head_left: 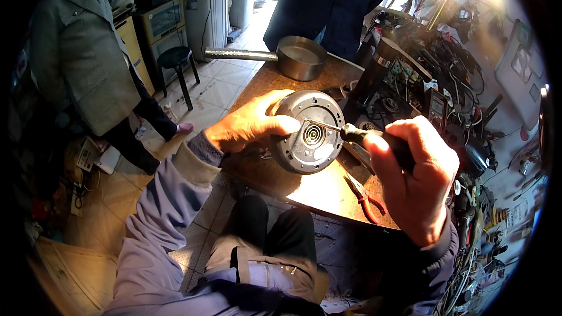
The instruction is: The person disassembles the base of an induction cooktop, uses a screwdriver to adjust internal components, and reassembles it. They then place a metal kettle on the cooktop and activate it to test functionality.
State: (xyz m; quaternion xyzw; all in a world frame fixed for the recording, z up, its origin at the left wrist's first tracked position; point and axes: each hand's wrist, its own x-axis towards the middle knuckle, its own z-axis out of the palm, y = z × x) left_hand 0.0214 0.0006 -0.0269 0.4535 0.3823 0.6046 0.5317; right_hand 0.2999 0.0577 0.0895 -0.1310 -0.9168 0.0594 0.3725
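My left hand [257, 123] is closed on the edge of a round grey appliance base [319, 155], which looks like the underside of an electric kettle. Concentric rings sit at its middle, with small slots round the rim, and its face is tilted up toward me. In my right hand [413, 169] is a screwdriver [353, 133] with a dark handle. The shaft lies across the base from the right, its tip at the face just above the rings, near my left thumb. Whether the tip sits in a screw, I cannot tell. Below them, red-handled pliers [366, 202] lie on the table.
A metal saucepan [301, 58] stands on the brown table's [257, 85] far end, its handle pointing left. To the right are a dark cylinder [374, 73], a multimeter [435, 107] and heaped cables [462, 64]. Two people stand nearby, one left [82, 52], one beyond the table [328, 0]. A black stool [175, 58] is on the floor.
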